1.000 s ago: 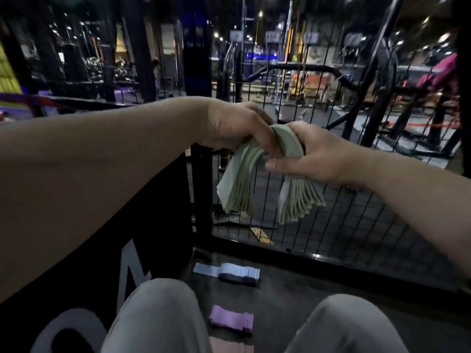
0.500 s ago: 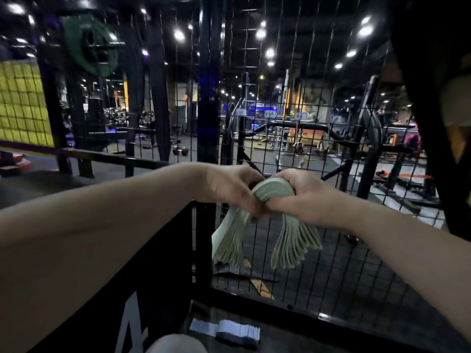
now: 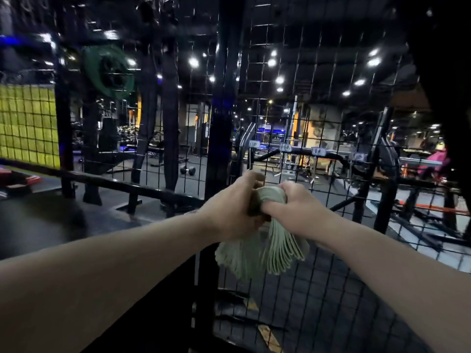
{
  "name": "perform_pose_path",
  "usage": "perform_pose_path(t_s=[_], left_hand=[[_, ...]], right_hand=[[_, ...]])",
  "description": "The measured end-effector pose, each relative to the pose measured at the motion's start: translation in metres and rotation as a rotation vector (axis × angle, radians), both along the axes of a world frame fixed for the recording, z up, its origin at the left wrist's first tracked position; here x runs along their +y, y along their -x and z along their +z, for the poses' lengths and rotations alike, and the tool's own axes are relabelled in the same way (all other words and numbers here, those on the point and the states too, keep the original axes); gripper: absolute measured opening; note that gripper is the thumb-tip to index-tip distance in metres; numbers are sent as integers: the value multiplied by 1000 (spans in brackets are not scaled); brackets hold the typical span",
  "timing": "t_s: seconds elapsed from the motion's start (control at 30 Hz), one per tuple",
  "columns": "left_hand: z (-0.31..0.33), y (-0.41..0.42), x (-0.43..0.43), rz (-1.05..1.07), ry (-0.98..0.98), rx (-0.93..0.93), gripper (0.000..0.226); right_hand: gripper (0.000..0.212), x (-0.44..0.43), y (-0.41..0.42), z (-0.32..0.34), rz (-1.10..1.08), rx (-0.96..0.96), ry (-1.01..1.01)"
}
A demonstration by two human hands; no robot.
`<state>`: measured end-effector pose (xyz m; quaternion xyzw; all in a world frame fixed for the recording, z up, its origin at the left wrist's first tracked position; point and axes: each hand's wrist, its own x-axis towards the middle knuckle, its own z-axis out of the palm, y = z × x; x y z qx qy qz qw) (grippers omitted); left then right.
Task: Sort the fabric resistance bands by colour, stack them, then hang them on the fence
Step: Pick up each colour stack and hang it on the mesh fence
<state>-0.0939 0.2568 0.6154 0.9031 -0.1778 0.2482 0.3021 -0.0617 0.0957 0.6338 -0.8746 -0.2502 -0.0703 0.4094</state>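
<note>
Head view, seemingly close, toward fence [image 3: 221, 149]

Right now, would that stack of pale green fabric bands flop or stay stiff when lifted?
Likely floppy: the pale green fabric band stack droops below the left hand and right hand. Its layers fan apart, so some could slip loose.

- We count two bare hands: left hand [image 3: 229, 211], right hand [image 3: 299, 212].
- One bundle of pale green fabric resistance bands [image 3: 285, 247]; we cannot count its layers.
- One black wire-mesh fence [image 3: 318, 98].
- One black dumbbell [image 3: 187, 170], far left.
- One round green weight plate [image 3: 109, 72], far left.
</note>
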Motion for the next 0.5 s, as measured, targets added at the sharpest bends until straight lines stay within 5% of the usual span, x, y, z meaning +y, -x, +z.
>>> perform_pose_path(t_s=[0.17, 0.33, 0.5], left_hand=[[-1, -29, 5, 153, 31, -80, 65], [6, -56, 19, 123, 18, -109, 35], [9, -75, 27, 69, 64, -130, 53]], right_hand=[[40, 15, -32, 8, -19, -35, -26], [36, 21, -55, 11, 5, -35, -10], [34, 23, -72, 15, 53, -22, 3]])
